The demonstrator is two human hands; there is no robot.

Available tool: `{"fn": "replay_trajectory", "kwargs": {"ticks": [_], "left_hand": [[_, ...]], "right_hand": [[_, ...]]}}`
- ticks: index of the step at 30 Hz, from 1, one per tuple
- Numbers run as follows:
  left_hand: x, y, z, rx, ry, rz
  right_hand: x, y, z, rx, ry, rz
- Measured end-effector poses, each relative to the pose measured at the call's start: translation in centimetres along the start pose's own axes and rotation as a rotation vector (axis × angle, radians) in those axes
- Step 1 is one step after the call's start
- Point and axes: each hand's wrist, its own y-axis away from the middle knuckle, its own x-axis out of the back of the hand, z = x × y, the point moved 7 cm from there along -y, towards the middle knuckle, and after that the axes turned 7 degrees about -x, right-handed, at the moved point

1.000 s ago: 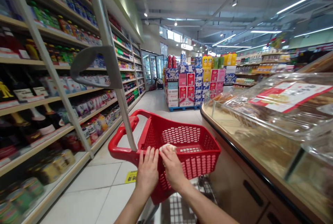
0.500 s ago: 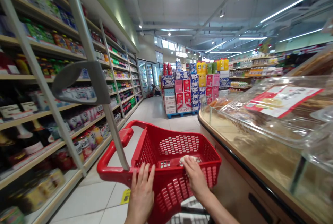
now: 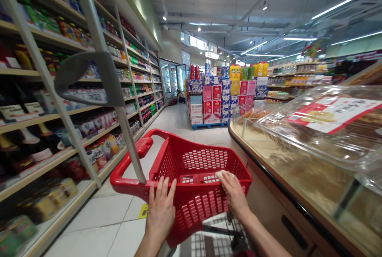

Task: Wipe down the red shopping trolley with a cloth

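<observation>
A red plastic shopping basket with perforated walls stands in front of me. A tall grey metal pole with a dark grey loop handle rises at its left end. My left hand lies against the near side, its fingers stretched out and apart at the rim. Farther right on the near rim is my right hand, pressing a wadded white cloth beneath its fingertips. Part of the cloth is hidden under the fingers. The basket's visible floor shows a grid pattern with nothing lying on it.
Drink shelves line the left. A glass-edged display counter with clear plastic food trays stands close on the right. Ahead are stacked drink cartons on a blue pallet. Farther back, a person crouches near glass-door coolers.
My right hand has slid right along the near rim with the white cloth. My left hand stays by the basket. The view has tilted slightly downward.
</observation>
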Motion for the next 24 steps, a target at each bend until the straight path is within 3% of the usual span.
{"fn": "replay_trajectory", "kwargs": {"ticks": [3,5,11,16,18,21,22,24], "left_hand": [[-0.1,0.1,0.0,-0.016,-0.003,0.014],[-0.4,0.2,0.0,-0.011,-0.014,0.036],[-0.8,0.3,-0.1,0.000,-0.023,0.076],[-0.8,0.3,0.2,-0.003,-0.029,0.051],[-0.7,0.2,0.2,0.015,-0.038,0.057],[-0.7,0.2,0.2,0.021,-0.041,0.063],[-0.8,0.2,0.2,0.013,-0.041,0.061],[-1.0,0.2,0.2,-0.011,-0.046,0.055]], "right_hand": [[1.2,0.0,4.4,-0.281,0.115,0.073],[1.4,0.2,5.3,-0.368,0.132,0.124],[-0.3,0.3,1.2,-0.076,0.049,-0.019],[0.7,0.6,3.8,-0.251,0.129,0.080],[0.1,0.4,2.6,-0.199,0.134,0.080],[-1.0,0.3,0.1,-0.003,0.118,-0.018],[-1.0,0.2,0.2,-0.003,0.126,-0.024],[-0.4,0.0,1.6,-0.133,0.163,0.027]]}}
